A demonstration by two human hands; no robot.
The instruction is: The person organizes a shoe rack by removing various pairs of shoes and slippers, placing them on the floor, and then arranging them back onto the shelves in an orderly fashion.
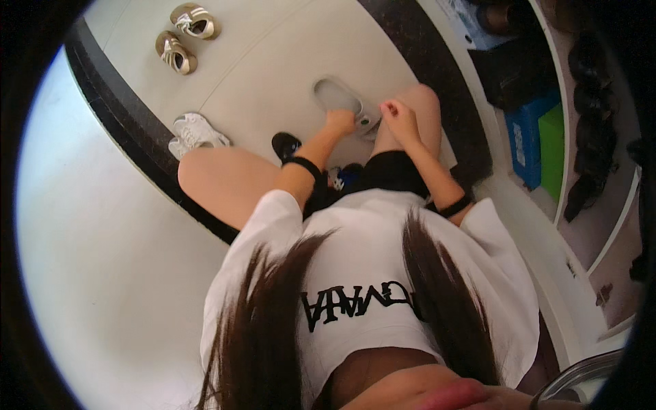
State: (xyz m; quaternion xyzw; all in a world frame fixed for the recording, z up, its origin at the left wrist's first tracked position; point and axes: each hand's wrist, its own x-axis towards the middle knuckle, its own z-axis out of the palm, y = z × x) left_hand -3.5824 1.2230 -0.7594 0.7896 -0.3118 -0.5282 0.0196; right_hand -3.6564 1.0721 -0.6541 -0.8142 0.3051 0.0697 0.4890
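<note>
A light grey clog [335, 95] with a round green-marked rivet is in front of me, between my knees. My left hand [341, 121] is at its near side; the fingertips are hidden by the clog and appear to grip it. To the right, my right hand [400, 121] is beside my right knee, its fingers curled in with nothing seen in them. It is a short way from the clog and slightly blurred. A black shoe [286, 146] shows near my left forearm. Below my hands is a partly hidden blue and white item [342, 177].
A pair of brown shoes with pale stripes [195, 21] [176, 53] stands at the upper left. White sneakers [197, 136] are beyond my left knee, by a dark floor border [128, 128]. Shelves at the right hold a blue box [525, 146], a green box [551, 154] and several dark shoes [594, 118].
</note>
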